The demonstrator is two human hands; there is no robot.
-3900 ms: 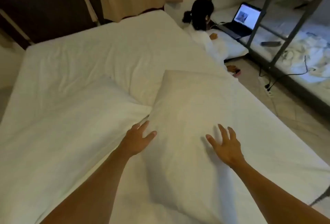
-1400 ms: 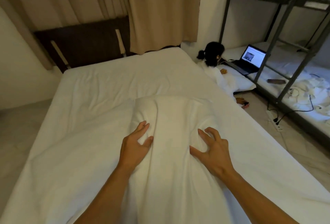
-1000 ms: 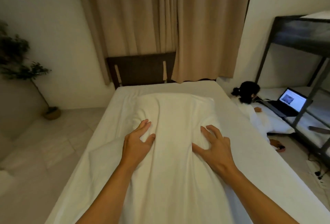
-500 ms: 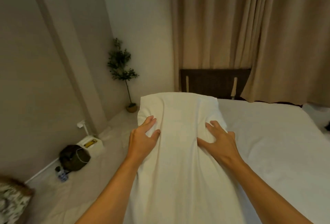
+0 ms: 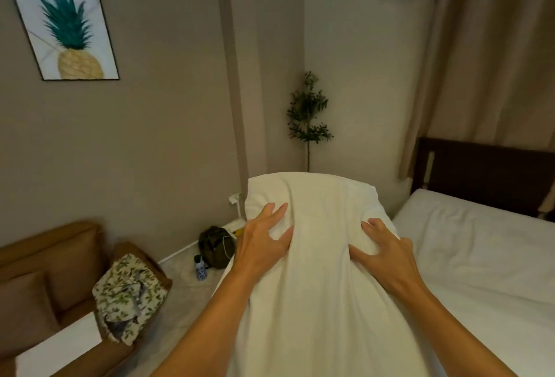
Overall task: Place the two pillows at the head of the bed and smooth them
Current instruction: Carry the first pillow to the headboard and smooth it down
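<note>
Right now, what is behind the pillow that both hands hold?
Behind the pillow: a small tree whose pot is covered, a wall socket, a dark bag. The floor there stays hidden.

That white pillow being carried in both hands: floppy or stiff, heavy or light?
Likely soft: the fabric of the pillow bunches where the left hand and right hand dig in. Probably floppy too, since it drapes down past the forearms. It seems light for its bulk, held up off the bed by finger grip alone.
</note>
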